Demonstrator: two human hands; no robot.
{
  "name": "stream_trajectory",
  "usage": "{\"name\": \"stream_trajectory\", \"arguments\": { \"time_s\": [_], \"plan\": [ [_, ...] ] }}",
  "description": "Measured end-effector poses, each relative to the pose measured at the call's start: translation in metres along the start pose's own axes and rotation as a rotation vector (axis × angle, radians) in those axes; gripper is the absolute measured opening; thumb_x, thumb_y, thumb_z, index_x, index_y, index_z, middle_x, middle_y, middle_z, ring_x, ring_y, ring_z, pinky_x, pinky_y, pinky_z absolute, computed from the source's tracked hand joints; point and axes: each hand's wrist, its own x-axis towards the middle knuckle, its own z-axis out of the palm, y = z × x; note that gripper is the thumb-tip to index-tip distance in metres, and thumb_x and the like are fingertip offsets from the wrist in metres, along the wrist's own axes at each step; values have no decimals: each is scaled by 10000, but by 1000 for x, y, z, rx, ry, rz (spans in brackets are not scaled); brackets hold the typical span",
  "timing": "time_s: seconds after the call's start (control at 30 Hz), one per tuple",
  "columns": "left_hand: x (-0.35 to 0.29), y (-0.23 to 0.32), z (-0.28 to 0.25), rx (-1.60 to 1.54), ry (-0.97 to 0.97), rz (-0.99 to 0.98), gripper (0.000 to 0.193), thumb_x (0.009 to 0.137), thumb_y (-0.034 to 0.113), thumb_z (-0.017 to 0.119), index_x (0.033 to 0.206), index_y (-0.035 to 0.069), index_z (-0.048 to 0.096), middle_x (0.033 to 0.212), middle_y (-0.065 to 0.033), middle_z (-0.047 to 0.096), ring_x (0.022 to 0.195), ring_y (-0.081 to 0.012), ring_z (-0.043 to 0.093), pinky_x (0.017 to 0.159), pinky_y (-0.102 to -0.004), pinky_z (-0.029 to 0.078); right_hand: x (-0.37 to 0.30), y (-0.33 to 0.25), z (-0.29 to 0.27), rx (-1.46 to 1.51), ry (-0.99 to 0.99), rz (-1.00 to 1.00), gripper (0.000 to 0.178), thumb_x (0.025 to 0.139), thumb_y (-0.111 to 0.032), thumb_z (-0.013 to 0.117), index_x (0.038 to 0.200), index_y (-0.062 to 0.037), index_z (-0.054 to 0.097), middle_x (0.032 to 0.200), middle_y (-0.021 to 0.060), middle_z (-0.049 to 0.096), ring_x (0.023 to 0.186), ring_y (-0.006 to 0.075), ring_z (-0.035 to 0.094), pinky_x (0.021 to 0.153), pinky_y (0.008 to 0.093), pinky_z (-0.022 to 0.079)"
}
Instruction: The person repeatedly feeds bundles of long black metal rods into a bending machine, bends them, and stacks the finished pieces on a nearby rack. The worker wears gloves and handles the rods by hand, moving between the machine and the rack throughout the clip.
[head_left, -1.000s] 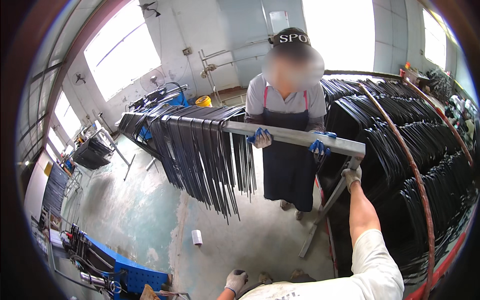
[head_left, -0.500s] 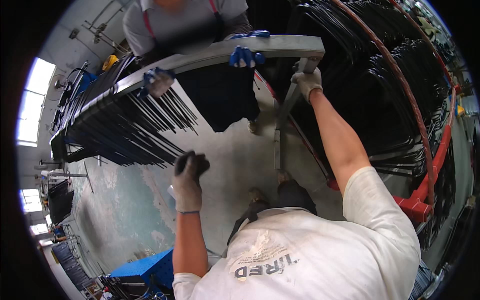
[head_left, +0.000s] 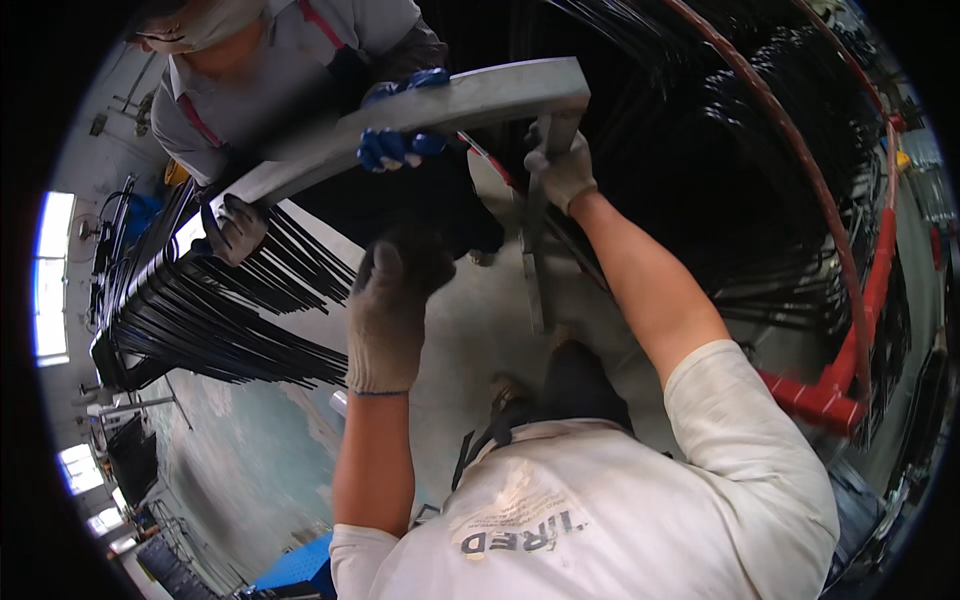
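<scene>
My right hand [head_left: 562,168], in a pale work glove, grips the upright of a grey metal rack just below its top beam [head_left: 450,100]. My left hand [head_left: 392,300], in a pale glove with dark fingers, is raised in front of my body, apart from the beam. Its fingers are smeared by motion and dark against the dark background. Many thin black rods [head_left: 220,310] hang in a row from the beam's left part. Across the beam, a co-worker holds it with two blue-and-white gloved hands, one farther left [head_left: 235,230], one nearer the middle [head_left: 400,148].
Dense bundles of black rods [head_left: 780,180] stand on a rack at the right, edged by red bars [head_left: 865,310]. A blue perforated box [head_left: 295,568] stands at the lower left. The grey floor [head_left: 250,430] shows worn green paint.
My left hand has risen. The beam, my right hand on its upright and the co-worker have shifted left in view; the co-worker's left-side glove sits lower.
</scene>
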Motion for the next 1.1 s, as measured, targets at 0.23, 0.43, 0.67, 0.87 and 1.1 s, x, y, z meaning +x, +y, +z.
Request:
{"name": "stream_trajectory", "arguments": {
  "time_s": [0.23, 0.43, 0.67, 0.87, 1.1],
  "plan": [
    [-49, -83, -6, -16, 343, -199, 409, 1205, 283, 552, 1446, -46, 588, 1308, -221, 739, 1095, -342, 758, 1019, -485, 639, 0, 7, -15, 46, -186, -19, 626, 860, -182, 872, 1429, -88, 629, 1295, 113, 749, 1165, 244, 743, 1062, 388, 614],
    [-81, -118, 43, -52, 427, -236, 542, 1192, 394, 606, 1481, -63, 571, 1247, -221, 747, 1085, -344, 750, 1023, -495, 616, -2, 48, -19, 46, -316, 31, 701, 830, -210, 897, 1459, -79, 616, 1290, 151, 767, 1215, 292, 741, 1106, 402, 590],
    [-21, -53, 113, 300, 281, -44, 697, 1172, 543, 581, 1505, -68, 547, 1301, -227, 741, 1140, -302, 769, 1087, -412, 611, -12, 66, -2, -6, -153, 121, 503, 791, -56, 810, 1263, -78, 639, 1159, 82, 760, 1054, 224, 721, 993, 383, 594],
    [75, -29, 130, 26, -6, -39, 769, 1146, 613, 570, 1565, -28, 490, 1463, -243, 670, 1360, -389, 661, 1225, -579, 504, -37, 54, -3, -41, -102, 154, 516, 767, -122, 848, 1244, -101, 651, 1158, 173, 764, 1181, 388, 738, 1030, 439, 585],
    [55, -45, 130, -319, -97, 12, 778, 1096, 531, 713, 1594, -15, 467, 1573, -227, 566, 1520, -400, 500, 1361, -573, 312, -93, 43, -3, -107, -16, 135, 474, 741, -61, 797, 1188, -84, 639, 1009, 108, 721, 948, 291, 688, 932, 405, 582]
  ]
}}
